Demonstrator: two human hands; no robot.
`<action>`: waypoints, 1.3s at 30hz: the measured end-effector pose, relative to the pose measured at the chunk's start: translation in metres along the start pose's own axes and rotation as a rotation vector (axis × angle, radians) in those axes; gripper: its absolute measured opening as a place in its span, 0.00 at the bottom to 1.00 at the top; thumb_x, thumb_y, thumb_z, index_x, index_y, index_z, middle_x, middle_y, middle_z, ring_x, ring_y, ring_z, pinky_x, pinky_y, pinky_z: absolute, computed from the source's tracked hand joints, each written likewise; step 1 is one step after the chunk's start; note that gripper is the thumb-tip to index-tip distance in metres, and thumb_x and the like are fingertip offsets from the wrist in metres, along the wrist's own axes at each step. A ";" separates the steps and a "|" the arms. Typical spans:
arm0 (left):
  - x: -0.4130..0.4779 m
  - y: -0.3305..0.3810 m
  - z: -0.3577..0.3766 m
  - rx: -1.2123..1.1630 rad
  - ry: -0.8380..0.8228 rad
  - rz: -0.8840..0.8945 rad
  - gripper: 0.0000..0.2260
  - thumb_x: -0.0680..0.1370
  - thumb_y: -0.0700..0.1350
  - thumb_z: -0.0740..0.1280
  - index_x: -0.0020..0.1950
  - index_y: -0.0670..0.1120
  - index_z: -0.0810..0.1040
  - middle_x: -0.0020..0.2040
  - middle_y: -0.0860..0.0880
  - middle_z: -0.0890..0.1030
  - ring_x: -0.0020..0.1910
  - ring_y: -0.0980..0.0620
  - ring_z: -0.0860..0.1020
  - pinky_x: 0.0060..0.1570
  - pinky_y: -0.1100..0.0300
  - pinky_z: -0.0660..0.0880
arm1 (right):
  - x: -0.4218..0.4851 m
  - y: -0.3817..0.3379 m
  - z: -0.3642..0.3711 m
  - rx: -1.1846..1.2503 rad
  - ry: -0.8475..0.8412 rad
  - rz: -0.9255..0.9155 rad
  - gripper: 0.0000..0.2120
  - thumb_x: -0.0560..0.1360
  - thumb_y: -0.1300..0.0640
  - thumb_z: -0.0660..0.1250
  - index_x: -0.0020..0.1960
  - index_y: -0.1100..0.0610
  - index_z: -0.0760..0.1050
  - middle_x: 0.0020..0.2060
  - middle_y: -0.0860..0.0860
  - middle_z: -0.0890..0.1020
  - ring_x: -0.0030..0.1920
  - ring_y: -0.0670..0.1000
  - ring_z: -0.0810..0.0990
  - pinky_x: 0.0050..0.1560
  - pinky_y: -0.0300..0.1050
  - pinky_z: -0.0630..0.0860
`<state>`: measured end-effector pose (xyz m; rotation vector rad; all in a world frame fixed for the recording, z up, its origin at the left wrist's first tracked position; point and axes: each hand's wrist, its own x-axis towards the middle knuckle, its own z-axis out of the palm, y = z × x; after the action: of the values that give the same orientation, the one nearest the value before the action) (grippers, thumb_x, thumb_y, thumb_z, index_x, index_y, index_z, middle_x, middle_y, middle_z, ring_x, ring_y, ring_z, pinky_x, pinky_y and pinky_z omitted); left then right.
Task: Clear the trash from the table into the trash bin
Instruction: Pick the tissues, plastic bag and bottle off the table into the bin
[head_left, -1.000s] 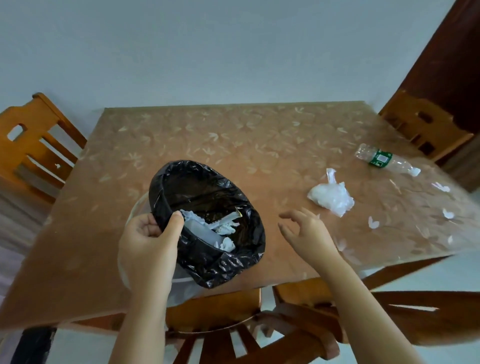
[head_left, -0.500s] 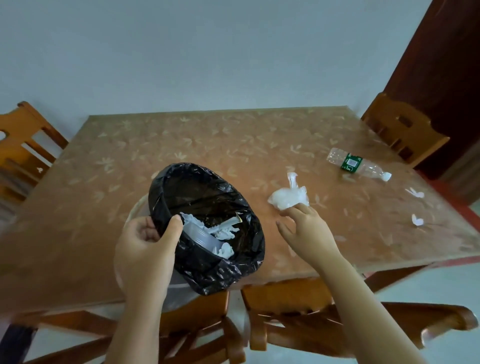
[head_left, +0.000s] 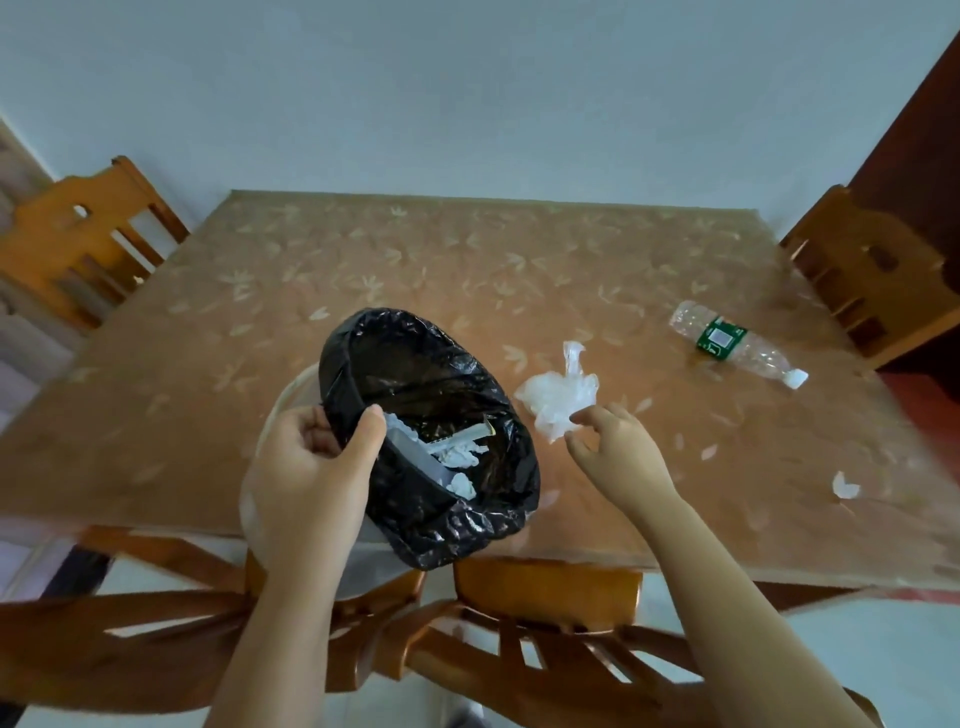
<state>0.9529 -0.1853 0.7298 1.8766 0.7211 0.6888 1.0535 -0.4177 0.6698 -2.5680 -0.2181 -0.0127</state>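
Meanwhile the left hand (head_left: 306, 478) was closed on the rim of the round white trash bin lined with a black plastic bag (head_left: 431, 436), thumb hooked inside the liner, holding it tilted at the near edge of the brown leaf-patterned bench (head_left: 415, 260). White paper scraps (head_left: 457, 457) lay inside the bin. The right hand (head_left: 618, 452) hovered half open, fingers curled and fingertips touching the near side of the crumpled clear plastic bag (head_left: 561, 395) just right of the bin; I could not tell whether it had a grip. Farther right, well apart, the empty clear plastic bottle with a green label (head_left: 737, 345) lay on its side. A small white paper scrap (head_left: 844, 486) sat near the right edge. Wooden chairs (head_left: 88, 244) stood around the bench.
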 end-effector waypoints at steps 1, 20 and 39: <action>0.003 -0.001 0.003 0.005 -0.004 0.002 0.15 0.63 0.63 0.66 0.34 0.52 0.72 0.31 0.52 0.75 0.32 0.51 0.75 0.34 0.51 0.74 | 0.004 0.003 0.005 0.005 -0.001 0.011 0.14 0.74 0.55 0.62 0.57 0.58 0.74 0.54 0.56 0.78 0.55 0.55 0.74 0.49 0.49 0.75; 0.048 -0.007 0.045 -0.048 -0.063 -0.063 0.12 0.64 0.56 0.68 0.37 0.50 0.74 0.34 0.51 0.78 0.33 0.54 0.76 0.33 0.59 0.73 | 0.080 0.056 0.085 0.006 -0.121 0.352 0.18 0.72 0.59 0.65 0.62 0.56 0.70 0.62 0.55 0.66 0.44 0.55 0.75 0.37 0.44 0.68; 0.040 -0.015 0.033 -0.059 -0.050 -0.098 0.12 0.63 0.58 0.68 0.36 0.52 0.73 0.33 0.52 0.77 0.34 0.51 0.76 0.38 0.51 0.77 | 0.059 0.033 0.059 0.242 0.150 0.268 0.08 0.72 0.65 0.61 0.35 0.61 0.73 0.36 0.51 0.73 0.34 0.49 0.70 0.31 0.33 0.64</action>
<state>1.0009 -0.1703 0.7097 1.7864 0.7474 0.5926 1.1151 -0.4045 0.6059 -2.3220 0.1723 -0.0737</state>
